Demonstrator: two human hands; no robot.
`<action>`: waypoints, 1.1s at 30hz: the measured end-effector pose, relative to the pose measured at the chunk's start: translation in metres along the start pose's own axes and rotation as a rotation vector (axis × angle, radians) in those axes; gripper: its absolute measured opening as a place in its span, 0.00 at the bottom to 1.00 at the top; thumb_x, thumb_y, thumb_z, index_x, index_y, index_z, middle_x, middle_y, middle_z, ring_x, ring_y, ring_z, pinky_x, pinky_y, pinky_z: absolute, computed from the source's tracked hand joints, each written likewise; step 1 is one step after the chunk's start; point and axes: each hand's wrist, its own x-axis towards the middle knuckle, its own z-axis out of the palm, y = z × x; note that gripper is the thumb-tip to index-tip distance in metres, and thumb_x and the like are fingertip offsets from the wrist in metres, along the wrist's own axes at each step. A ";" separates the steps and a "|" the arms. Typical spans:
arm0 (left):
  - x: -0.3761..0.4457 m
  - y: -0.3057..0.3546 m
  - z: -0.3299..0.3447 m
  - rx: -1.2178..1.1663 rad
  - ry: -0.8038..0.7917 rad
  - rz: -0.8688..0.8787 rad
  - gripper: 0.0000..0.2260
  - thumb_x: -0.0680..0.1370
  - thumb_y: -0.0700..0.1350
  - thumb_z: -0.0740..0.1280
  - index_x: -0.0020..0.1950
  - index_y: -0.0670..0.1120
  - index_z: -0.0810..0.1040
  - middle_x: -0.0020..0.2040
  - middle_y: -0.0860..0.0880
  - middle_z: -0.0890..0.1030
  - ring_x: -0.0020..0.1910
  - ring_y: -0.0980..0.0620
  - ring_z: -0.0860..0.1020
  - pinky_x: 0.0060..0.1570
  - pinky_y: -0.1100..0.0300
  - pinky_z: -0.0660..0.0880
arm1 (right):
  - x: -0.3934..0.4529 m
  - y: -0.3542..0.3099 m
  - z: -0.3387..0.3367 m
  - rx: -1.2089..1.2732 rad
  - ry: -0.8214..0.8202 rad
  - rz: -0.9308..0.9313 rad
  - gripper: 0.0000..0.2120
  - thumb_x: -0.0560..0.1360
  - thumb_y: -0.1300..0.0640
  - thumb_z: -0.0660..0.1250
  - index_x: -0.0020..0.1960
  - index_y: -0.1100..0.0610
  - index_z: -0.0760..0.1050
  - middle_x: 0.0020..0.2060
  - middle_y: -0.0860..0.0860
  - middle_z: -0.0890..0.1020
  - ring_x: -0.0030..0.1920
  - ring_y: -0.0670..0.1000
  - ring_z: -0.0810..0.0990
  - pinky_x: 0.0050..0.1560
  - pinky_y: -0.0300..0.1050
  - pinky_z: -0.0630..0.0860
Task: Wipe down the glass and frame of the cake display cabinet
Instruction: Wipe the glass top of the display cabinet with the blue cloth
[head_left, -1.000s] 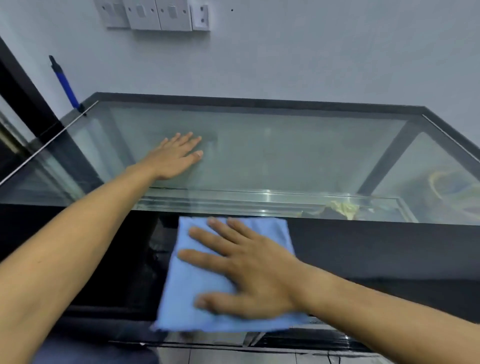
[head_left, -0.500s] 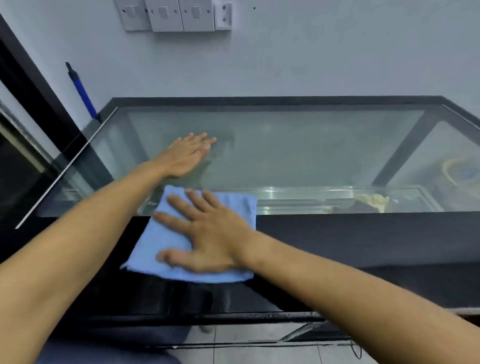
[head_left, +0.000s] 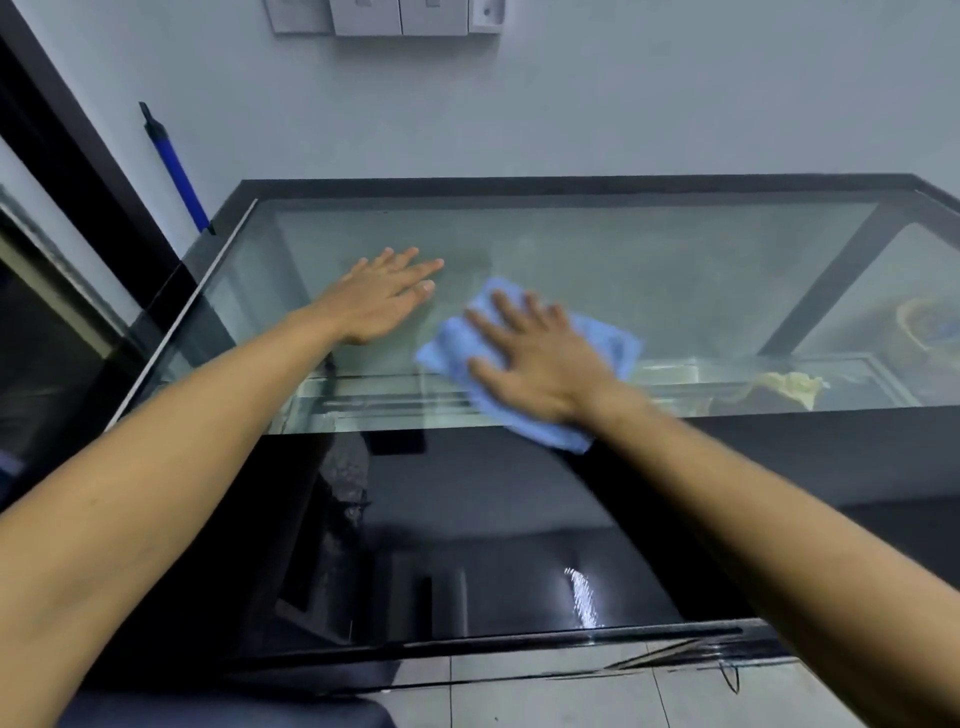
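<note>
1. The right hand (head_left: 540, 364) lies flat with fingers spread and straight on the folded light-blue cleaning cloth (head_left: 524, 358), pressing it down rather than gripping it.
2. Half a second ago this cloth sat on the black front frame edge of the cabinet; it is now farther back, on the clear glass top panel (head_left: 623, 270) of the black-framed cake display cabinet, with only its near corner overlapping the dark front frame (head_left: 779, 441).
3. The left hand (head_left: 382, 299) remains flat on the glass with straight fingers, holding nothing, just left of the cloth; the two hands are now close together.
4. A blue-handled tool (head_left: 174, 169) leans against the wall behind the cabinet's left corner, below the white wall switches (head_left: 384, 15).
5. A yellowish item (head_left: 792, 387) shows through the glass at right.
</note>
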 end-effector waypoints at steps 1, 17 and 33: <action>0.000 0.000 0.000 -0.004 0.005 0.001 0.23 0.87 0.60 0.47 0.83 0.62 0.53 0.85 0.50 0.50 0.84 0.45 0.47 0.81 0.43 0.43 | -0.016 -0.036 0.006 0.004 -0.019 -0.136 0.42 0.73 0.28 0.37 0.84 0.41 0.50 0.85 0.54 0.51 0.84 0.61 0.49 0.82 0.59 0.45; -0.001 0.002 0.001 -0.024 0.033 -0.001 0.23 0.87 0.60 0.47 0.83 0.63 0.53 0.85 0.53 0.50 0.84 0.48 0.47 0.81 0.46 0.43 | 0.017 0.033 -0.003 0.010 0.013 0.291 0.40 0.81 0.28 0.46 0.85 0.51 0.50 0.85 0.56 0.47 0.84 0.61 0.42 0.82 0.61 0.40; 0.020 -0.023 -0.002 -0.025 0.028 0.037 0.24 0.87 0.60 0.49 0.83 0.63 0.53 0.85 0.54 0.50 0.84 0.51 0.47 0.81 0.49 0.42 | 0.009 0.167 -0.029 0.059 -0.002 0.355 0.31 0.83 0.33 0.51 0.83 0.40 0.54 0.85 0.48 0.52 0.84 0.53 0.48 0.81 0.53 0.47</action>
